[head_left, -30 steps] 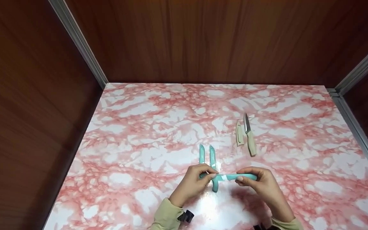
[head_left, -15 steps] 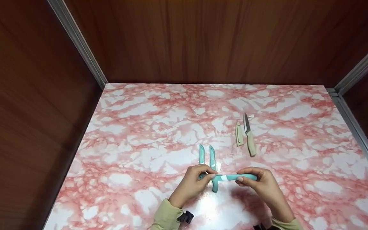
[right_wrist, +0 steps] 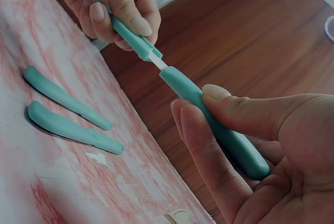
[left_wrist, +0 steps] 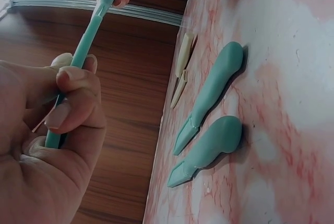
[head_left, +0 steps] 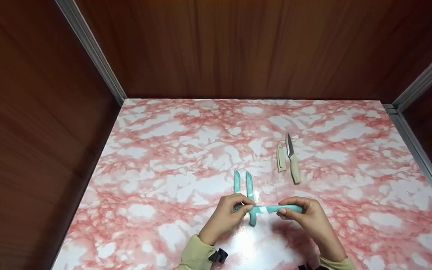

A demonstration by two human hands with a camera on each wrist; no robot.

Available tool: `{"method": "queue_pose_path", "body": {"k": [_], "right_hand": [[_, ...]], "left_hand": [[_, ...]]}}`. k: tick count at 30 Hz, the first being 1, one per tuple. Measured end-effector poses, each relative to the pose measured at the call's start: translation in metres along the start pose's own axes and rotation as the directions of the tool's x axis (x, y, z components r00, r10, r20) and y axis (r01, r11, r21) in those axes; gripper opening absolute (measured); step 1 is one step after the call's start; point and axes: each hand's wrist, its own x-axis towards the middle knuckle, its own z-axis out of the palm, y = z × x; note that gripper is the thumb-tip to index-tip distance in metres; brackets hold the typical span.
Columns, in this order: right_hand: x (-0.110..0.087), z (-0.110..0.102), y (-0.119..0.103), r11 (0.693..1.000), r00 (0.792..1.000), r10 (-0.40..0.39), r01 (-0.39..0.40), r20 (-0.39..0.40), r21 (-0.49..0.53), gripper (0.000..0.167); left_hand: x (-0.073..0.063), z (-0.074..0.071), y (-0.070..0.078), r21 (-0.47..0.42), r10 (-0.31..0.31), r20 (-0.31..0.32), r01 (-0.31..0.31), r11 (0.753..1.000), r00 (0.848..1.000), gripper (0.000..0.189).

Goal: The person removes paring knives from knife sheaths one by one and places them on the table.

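In the head view my left hand [head_left: 228,215] pinches the teal sheath [right_wrist: 134,38] of a knife between thumb and fingers. My right hand [head_left: 306,213] grips that knife's teal handle [right_wrist: 214,119], thumb on one side and fingers on the other. Between handle and sheath a short pale stretch of blade [right_wrist: 156,61] shows in the right wrist view. The knife is held level, above the table. Below it lie two more teal knives, one [left_wrist: 218,83] beside the other [left_wrist: 211,145], both with sheaths on. Seen from the head, my left hand partly covers them.
Farther back on the pink-and-white marbled table [head_left: 156,157] lies a bare-bladed knife with a beige handle [head_left: 294,168]. Its blade points to the back. A beige sheath [head_left: 281,159] lies just left of it. Brown wood-look panels [head_left: 238,48] wall the table in.
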Motion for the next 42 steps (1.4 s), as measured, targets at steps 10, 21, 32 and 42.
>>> {"method": "queue_pose_path", "body": {"k": [10, 21, 32, 42], "right_hand": [[-0.001, -0.002, -0.001, 1.000, 1.000, 0.010, -0.009, -0.008, 0.012, 0.032], [-0.001, -0.004, 0.000, 1.000, 1.000, 0.023, -0.023, 0.003, 0.005, 0.034], [-0.001, -0.007, -0.001, 1.000, 1.000, 0.003, -0.003, 0.012, 0.002, 0.033], [-0.002, -0.008, 0.002, 1.000, 1.000, -0.007, 0.007, 0.017, 0.008, 0.032]], "left_hand": [[-0.001, -0.002, -0.004, -0.021, 0.007, 0.013, -0.007, 1.000, 1.000, 0.013], [-0.002, -0.003, -0.001, -0.016, -0.033, 0.031, 0.034, 0.999, 0.999, 0.016], [-0.004, -0.009, 0.031, -0.021, 0.011, 0.005, -0.011, 1.000, 1.000, 0.014], [-0.004, -0.011, 0.031, -0.047, -0.010, 0.023, 0.011, 0.999, 1.000, 0.015]]}}
